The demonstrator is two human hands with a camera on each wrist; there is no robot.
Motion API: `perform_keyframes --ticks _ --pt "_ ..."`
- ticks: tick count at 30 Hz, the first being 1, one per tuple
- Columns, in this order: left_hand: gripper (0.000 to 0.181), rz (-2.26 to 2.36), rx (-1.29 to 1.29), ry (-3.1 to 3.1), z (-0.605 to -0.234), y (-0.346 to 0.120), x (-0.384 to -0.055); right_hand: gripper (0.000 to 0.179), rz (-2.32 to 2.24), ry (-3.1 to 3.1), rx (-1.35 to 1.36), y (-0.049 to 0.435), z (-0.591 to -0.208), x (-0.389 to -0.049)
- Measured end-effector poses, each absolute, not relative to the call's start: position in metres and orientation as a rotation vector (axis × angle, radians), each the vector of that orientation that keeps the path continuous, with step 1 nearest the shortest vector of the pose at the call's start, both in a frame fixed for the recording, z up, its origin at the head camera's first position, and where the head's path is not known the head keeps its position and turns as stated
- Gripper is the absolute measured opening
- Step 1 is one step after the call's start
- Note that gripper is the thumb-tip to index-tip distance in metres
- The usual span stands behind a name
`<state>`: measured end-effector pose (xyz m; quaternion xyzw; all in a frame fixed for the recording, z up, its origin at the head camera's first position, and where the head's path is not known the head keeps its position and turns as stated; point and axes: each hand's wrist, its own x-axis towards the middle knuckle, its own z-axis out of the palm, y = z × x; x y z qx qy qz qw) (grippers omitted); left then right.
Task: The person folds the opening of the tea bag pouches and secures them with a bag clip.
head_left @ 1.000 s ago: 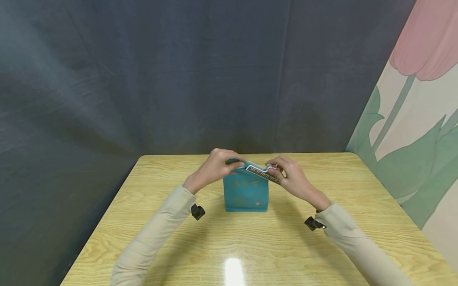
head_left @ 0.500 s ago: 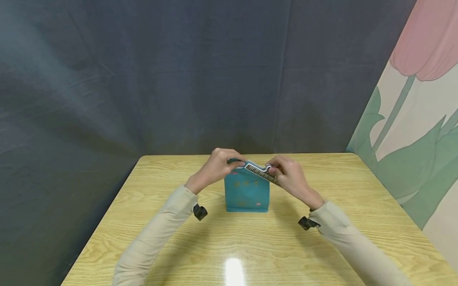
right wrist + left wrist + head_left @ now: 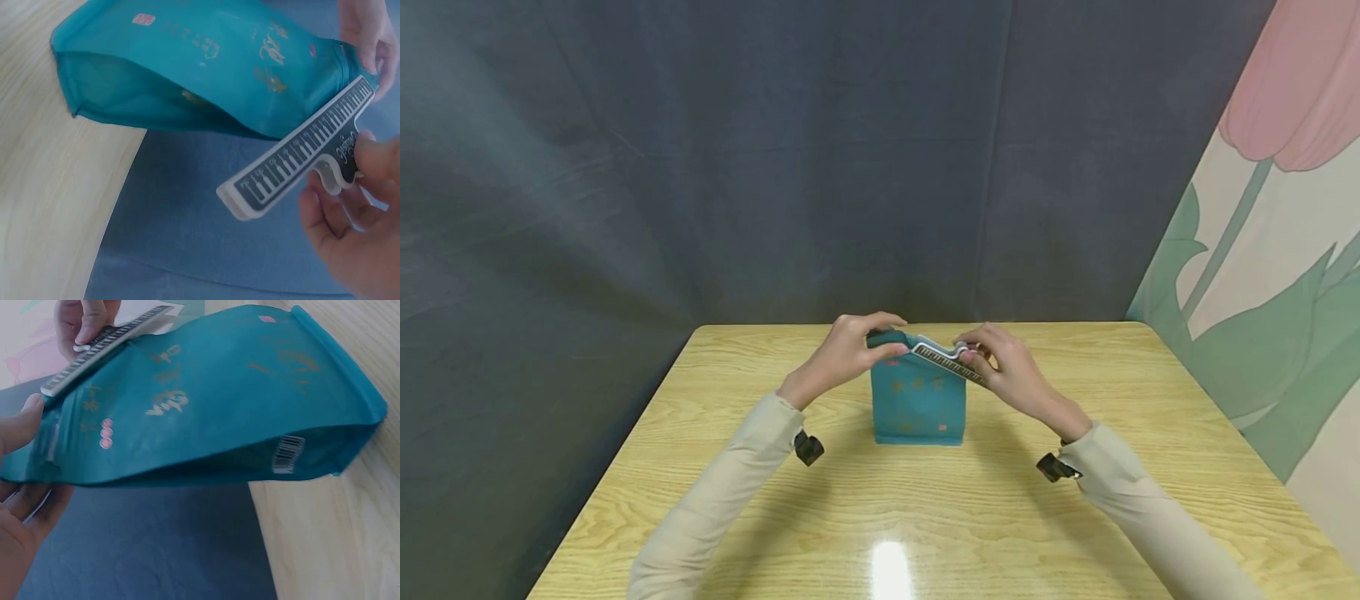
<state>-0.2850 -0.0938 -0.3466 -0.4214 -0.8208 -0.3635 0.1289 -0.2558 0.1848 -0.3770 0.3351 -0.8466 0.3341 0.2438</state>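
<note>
A teal stand-up pouch (image 3: 919, 404) stands on the table, printed with gold writing and small pink marks. At its upper left corner, my left hand (image 3: 847, 352) holds the top edge, thumb in front and fingers behind. In the left wrist view the thumb (image 3: 24, 425) lies by the clip's end. My right hand (image 3: 1017, 372) pinches the handles of a long clip (image 3: 300, 147) with a piano-key pattern. The clip slants down to the right across the pouch's top, its left end over the top edge and its right end jutting past the pouch's side.
The wooden table (image 3: 880, 500) reaches back to a dark curtain (image 3: 850, 167). A tulip-patterned panel (image 3: 1270, 250) borders the right side. Each wrist wears a small black camera, such as the left one (image 3: 808, 448).
My left hand has shifted slightly left, its thumb and fingers spreading wider, so more of the pouch's top shows between them. The right hand keeps the clip at nearly the same slant.
</note>
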Motion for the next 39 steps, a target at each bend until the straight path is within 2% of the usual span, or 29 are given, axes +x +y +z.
perform_keyframes --ticks 6,10,13,17,31,39 --pt "0.032 -1.086 -1.153 -2.454 -0.36 -0.1 -0.287 0.016 0.91 -2.325 0.897 0.187 -0.376 -0.255" --pt "0.017 -1.09 -1.17 -2.427 -0.366 -0.097 -0.288 0.012 0.934 -2.299 0.803 0.185 -0.377 -0.253" --pt "0.028 -1.096 -1.172 -2.407 -0.367 -0.093 -0.287 0.014 0.927 -2.265 0.751 0.183 -0.378 -0.252" --pt "0.03 -1.084 -1.167 -2.398 -0.366 -0.088 -0.285 0.014 0.916 -2.218 0.734 0.18 -0.376 -0.252" --pt "0.012 -1.154 -1.183 -2.44 -0.369 -0.09 -0.284 0.013 0.916 -2.213 0.785 0.176 -0.368 -0.253" --pt "0.01 -1.119 -1.148 -2.415 -0.374 -0.09 -0.285 0.011 0.922 -2.175 0.738 0.173 -0.37 -0.254"
